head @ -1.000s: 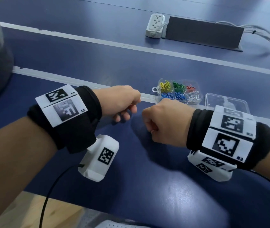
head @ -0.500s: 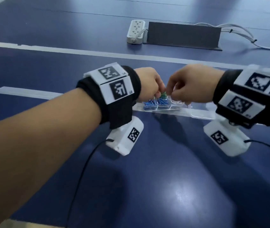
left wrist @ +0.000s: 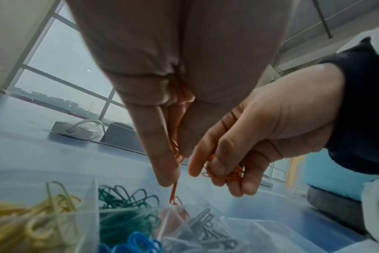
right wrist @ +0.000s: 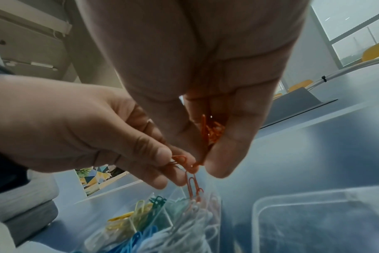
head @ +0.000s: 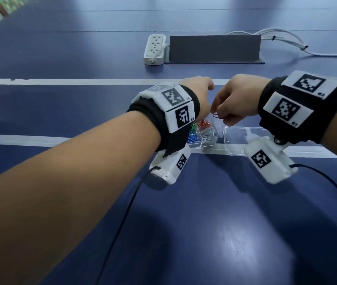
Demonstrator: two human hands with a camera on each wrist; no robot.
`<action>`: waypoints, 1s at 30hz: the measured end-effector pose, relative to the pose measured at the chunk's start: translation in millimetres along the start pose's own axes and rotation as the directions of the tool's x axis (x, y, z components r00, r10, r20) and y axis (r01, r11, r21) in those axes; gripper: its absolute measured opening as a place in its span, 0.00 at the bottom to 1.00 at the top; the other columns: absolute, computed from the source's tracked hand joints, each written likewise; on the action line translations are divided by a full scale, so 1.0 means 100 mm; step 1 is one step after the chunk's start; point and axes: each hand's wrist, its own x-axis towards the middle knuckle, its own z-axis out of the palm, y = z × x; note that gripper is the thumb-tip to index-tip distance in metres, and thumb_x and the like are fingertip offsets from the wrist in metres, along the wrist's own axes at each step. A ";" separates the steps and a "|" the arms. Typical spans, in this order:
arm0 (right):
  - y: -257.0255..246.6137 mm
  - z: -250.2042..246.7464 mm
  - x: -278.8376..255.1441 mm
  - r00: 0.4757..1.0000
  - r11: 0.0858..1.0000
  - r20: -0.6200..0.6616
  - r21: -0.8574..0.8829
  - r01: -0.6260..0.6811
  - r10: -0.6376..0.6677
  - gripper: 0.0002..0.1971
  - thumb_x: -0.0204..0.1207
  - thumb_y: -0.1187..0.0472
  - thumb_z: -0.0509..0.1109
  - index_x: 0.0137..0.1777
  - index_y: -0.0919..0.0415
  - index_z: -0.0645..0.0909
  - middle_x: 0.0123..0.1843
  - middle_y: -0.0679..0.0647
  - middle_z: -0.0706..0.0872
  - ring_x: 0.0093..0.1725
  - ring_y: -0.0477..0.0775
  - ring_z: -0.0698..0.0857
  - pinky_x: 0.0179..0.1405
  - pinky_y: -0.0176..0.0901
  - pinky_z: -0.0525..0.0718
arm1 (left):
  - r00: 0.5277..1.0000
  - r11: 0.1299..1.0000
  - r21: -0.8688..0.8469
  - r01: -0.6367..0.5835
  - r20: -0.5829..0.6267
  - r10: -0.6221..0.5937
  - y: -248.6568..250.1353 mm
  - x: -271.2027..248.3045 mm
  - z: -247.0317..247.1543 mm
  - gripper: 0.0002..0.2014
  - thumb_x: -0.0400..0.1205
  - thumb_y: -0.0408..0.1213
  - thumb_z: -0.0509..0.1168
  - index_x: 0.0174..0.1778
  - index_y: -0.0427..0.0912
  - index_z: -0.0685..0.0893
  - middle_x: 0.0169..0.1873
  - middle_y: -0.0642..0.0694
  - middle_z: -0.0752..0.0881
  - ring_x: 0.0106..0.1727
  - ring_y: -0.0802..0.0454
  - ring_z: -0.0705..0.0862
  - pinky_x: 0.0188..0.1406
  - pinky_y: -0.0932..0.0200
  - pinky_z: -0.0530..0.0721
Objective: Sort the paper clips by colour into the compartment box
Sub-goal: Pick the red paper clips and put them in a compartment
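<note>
Both hands are raised above a clear compartment box (head: 205,144). It holds yellow (left wrist: 32,222), green (left wrist: 123,196), blue (left wrist: 138,243), silver (left wrist: 201,229) and red (head: 203,124) paper clips in separate cells. My left hand (left wrist: 173,164) pinches a tangle of red clips, and one red clip (left wrist: 174,195) dangles from it toward the red cell. Beside it, my right hand (right wrist: 208,154) cups a bunch of red clips (right wrist: 212,130) in curled fingers. The two hands' fingertips meet at linked red clips (right wrist: 193,184). In the head view a red clip (head: 215,115) shows between the hands.
The box's clear lid (head: 237,140) lies just to its right on the blue table. A white power strip (head: 154,49), a dark grey panel (head: 214,49) and white cables (head: 286,44) sit farther back. White tape lines (head: 60,81) cross the table.
Both hands moved from the near side of the box to above it and rose. Red clips now show between their fingertips. The head view shifted so the box lies under the wrists.
</note>
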 end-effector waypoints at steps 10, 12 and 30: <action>-0.16 0.10 0.00 0.997 0.995 -0.058 -0.088 0.045 -0.050 0.10 0.69 0.65 0.72 0.49 0.58 0.89 0.43 0.56 0.92 0.46 0.56 0.91 0.57 0.51 0.87 | 0.995 0.915 -0.392 0.095 0.033 -0.089 -0.15 0.00 0.06 0.31 0.78 0.23 0.56 0.79 0.46 0.63 0.61 0.32 0.83 0.60 0.35 0.84 0.57 0.40 0.86; -0.19 0.12 0.02 0.997 0.997 -0.067 -0.063 0.044 -0.048 0.10 0.69 0.64 0.72 0.49 0.57 0.89 0.43 0.56 0.92 0.46 0.56 0.91 0.56 0.52 0.88 | 0.995 0.886 -0.454 0.093 0.012 -0.098 -0.22 -0.06 0.03 0.30 0.79 0.22 0.54 0.77 0.47 0.64 0.58 0.34 0.84 0.58 0.35 0.85 0.56 0.38 0.86; -0.08 0.28 -0.06 0.973 0.904 -0.090 -0.397 0.160 -0.212 0.17 0.74 0.68 0.60 0.53 0.56 0.89 0.53 0.56 0.90 0.52 0.59 0.84 0.57 0.46 0.84 | 0.966 0.970 0.202 0.134 0.192 -0.173 -0.91 -0.57 -0.13 0.54 0.59 0.62 0.77 0.79 0.51 0.60 0.74 0.47 0.74 0.73 0.45 0.74 0.74 0.49 0.72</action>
